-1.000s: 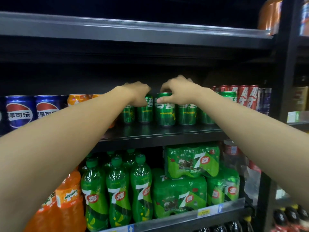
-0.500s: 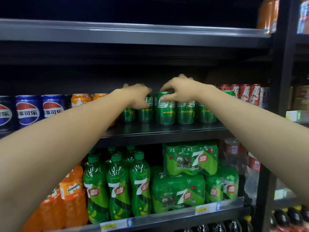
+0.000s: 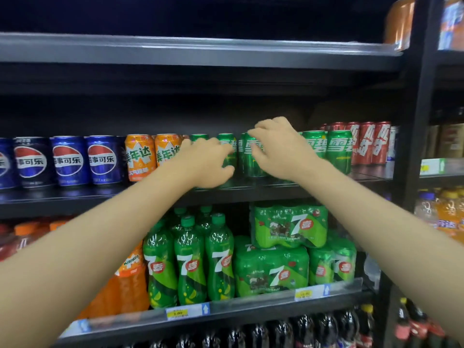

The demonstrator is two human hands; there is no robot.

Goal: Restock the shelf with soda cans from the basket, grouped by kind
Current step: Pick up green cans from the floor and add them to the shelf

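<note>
Green Sprite cans (image 3: 339,153) stand in a row on the middle shelf (image 3: 75,198), between orange Mirinda cans (image 3: 139,156) on the left and red cans (image 3: 366,143) on the right. My left hand (image 3: 208,163) wraps its fingers and thumb round one green can (image 3: 229,156) at the left end of the green group. My right hand (image 3: 283,148) grips the neighbouring green can (image 3: 249,160) from above and from the side. The two held cans stand upright, close together. The basket is out of view.
Blue Pepsi cans (image 3: 67,160) fill the shelf's left part. Below stand 7-Up bottles (image 3: 189,262), shrink-wrapped 7-Up packs (image 3: 288,227) and orange bottles (image 3: 130,280). A black upright post (image 3: 421,121) bounds the shelf on the right. The upper shelf (image 3: 200,50) hangs overhead.
Both hands stay at the green cans. My left hand has slid down from the can tops onto the side of one can. The view has shifted, showing more blue cans at left.
</note>
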